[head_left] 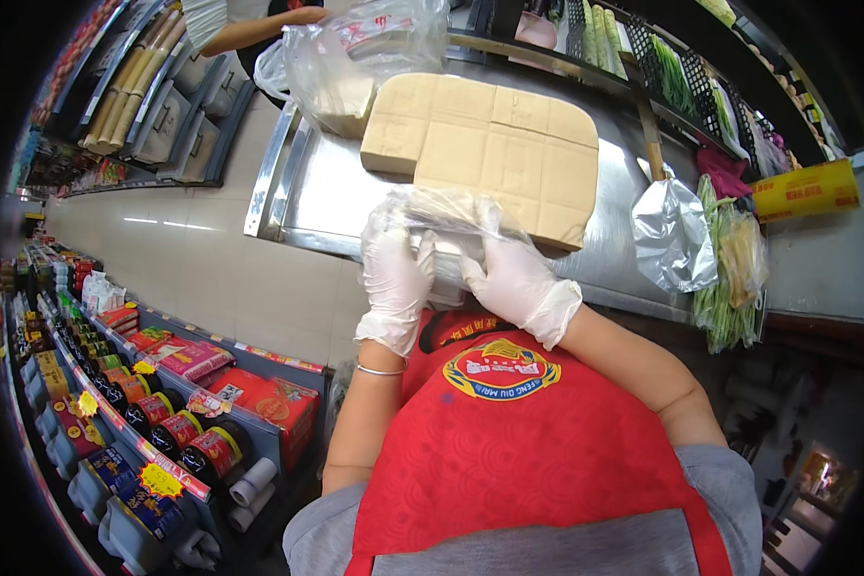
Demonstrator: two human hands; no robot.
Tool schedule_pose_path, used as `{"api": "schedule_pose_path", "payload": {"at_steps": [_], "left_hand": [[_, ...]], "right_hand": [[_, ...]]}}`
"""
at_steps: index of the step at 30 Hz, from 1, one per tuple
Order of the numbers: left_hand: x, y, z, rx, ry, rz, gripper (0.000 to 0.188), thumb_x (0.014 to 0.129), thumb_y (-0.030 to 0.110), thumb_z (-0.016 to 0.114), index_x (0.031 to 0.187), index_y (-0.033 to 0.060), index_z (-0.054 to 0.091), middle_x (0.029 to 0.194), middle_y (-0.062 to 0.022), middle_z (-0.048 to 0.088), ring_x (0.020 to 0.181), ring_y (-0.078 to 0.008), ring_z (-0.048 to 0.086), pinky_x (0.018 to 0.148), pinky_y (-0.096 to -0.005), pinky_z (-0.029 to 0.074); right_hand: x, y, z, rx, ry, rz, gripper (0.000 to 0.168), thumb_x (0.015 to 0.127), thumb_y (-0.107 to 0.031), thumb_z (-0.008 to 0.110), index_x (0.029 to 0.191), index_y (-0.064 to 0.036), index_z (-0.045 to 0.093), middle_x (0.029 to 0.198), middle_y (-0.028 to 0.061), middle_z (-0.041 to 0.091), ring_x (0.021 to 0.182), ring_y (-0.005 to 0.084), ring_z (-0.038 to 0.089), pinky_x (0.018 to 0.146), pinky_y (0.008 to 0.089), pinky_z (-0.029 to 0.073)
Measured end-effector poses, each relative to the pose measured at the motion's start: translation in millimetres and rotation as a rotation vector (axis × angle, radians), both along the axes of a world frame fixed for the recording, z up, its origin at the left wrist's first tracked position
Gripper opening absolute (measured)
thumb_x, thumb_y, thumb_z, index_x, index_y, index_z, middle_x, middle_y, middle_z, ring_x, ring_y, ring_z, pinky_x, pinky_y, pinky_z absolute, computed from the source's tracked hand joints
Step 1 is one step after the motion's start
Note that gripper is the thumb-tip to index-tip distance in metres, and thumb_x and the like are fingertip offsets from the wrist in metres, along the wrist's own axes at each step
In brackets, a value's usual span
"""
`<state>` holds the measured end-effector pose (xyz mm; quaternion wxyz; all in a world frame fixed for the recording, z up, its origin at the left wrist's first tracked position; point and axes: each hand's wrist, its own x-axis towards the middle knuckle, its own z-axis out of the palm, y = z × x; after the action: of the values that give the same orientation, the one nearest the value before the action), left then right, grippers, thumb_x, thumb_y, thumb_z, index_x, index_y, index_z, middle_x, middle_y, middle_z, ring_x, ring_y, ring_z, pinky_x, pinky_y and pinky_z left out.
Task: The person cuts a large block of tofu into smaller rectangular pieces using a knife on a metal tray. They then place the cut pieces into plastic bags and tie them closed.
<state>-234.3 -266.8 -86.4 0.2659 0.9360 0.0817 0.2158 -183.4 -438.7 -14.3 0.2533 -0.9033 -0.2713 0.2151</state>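
A clear plastic-wrapped package, its contents blurred, is held between my two gloved hands at the near edge of the steel table. My left hand, in a white disposable glove, grips its left side with the thumb on the near face. On the other side my right hand, gloved the same way, has its fingers over the wrap. Just beyond lies a flattened brown cardboard piece on the steel table top; the package covers part of its near edge.
Clear plastic bags sit at the table's far left, near another person's arm. A silver bag and bundled green vegetables hang at the right. Vegetable shelves line the back. Shelves of jars stand left.
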Motion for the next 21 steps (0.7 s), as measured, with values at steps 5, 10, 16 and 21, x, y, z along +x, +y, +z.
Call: {"api": "schedule_pose_path", "payload": {"at_steps": [5,10,16,21], "left_hand": [[15,-4,-21,-0.562,-0.054,-0.140,0.052,0.077,0.005,0.069,0.126,-0.0061,0.053,0.121,-0.0266,0.057,0.117,-0.0443,0.051,0.105,-0.0478,0.039],[2,-15,-14,-0.364,-0.084,-0.059,0.062,0.076,0.006,0.070,0.132,-0.0076,0.048,0.126,-0.0292,0.054,0.120,-0.0458,0.050,0.105,-0.0487,0.039],[-20,-26,0,-0.270,-0.113,0.006,0.058,0.081,0.009,0.072,0.133,-0.0059,0.050,0.132,-0.0289,0.053,0.124,-0.0445,0.050,0.106,-0.0472,0.040],[-11,0,-1,-0.382,-0.075,0.062,0.046,0.081,0.003,0.072,0.125,-0.0029,0.060,0.123,-0.0204,0.064,0.114,-0.0351,0.061,0.100,-0.0403,0.047]], "right_hand": [[2,0,5,-0.035,0.018,-0.008,0.075,0.091,-0.025,0.055,0.148,0.009,0.021,0.087,0.0303,0.067,0.086,0.0434,0.067,0.083,0.0509,0.051],[10,-13,-2,-0.020,-0.044,0.056,0.069,0.091,-0.024,0.053,0.150,0.001,0.027,0.097,0.0267,0.068,0.090,0.0449,0.065,0.085,0.0501,0.052],[20,-22,-6,0.033,-0.067,0.141,0.069,0.091,-0.025,0.052,0.151,-0.004,0.025,0.104,0.0297,0.066,0.099,0.0462,0.063,0.089,0.0506,0.050],[12,-8,1,0.083,0.169,0.077,0.081,0.091,-0.022,0.052,0.156,-0.007,0.006,0.093,0.0243,0.069,0.078,0.0350,0.069,0.072,0.0438,0.056]]}}
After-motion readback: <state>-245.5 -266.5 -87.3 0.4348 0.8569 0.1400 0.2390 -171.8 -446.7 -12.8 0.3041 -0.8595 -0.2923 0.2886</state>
